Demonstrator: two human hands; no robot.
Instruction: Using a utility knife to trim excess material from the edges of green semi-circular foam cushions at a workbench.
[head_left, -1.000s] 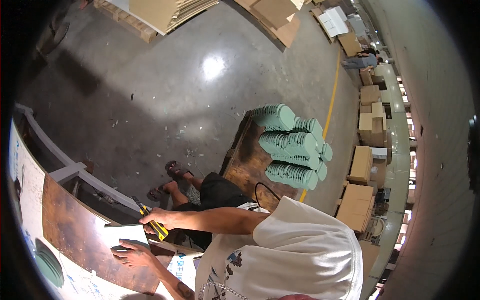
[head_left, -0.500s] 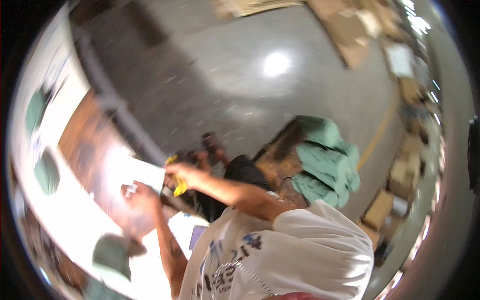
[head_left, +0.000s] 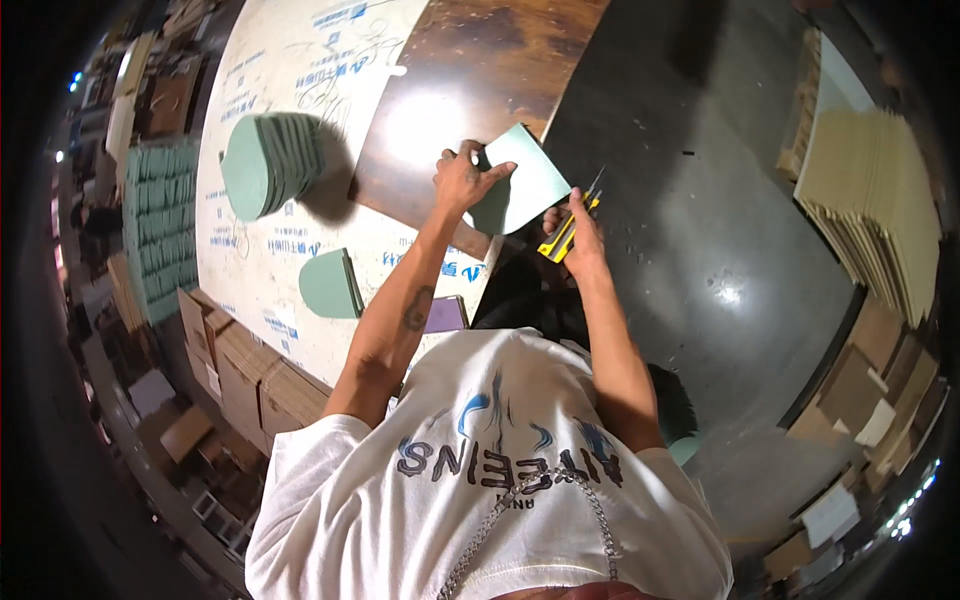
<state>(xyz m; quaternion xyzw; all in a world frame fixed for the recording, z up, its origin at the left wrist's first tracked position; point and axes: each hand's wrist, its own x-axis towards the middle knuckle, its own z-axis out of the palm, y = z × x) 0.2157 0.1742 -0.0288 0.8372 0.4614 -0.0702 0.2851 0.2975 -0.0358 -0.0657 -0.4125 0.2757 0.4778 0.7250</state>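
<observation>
Partly under the left grip (head_left: 463, 183) lies a panel (head_left: 537, 182)

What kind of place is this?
Probably a workshop: I see stacked tan board sheets, a group of rounded green panels, and a yellow-and-black utility knife in the right hand.

A green panel (head_left: 530, 188) (round-ended) sits near a yellow-black knife (head_left: 560, 238).

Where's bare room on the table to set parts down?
Free: brown board beyond the green panel; white sheeting beyond the tall green stack. Crowded: around board's near corner, with panel, left hand, right hand, yellow cutter.
</observation>
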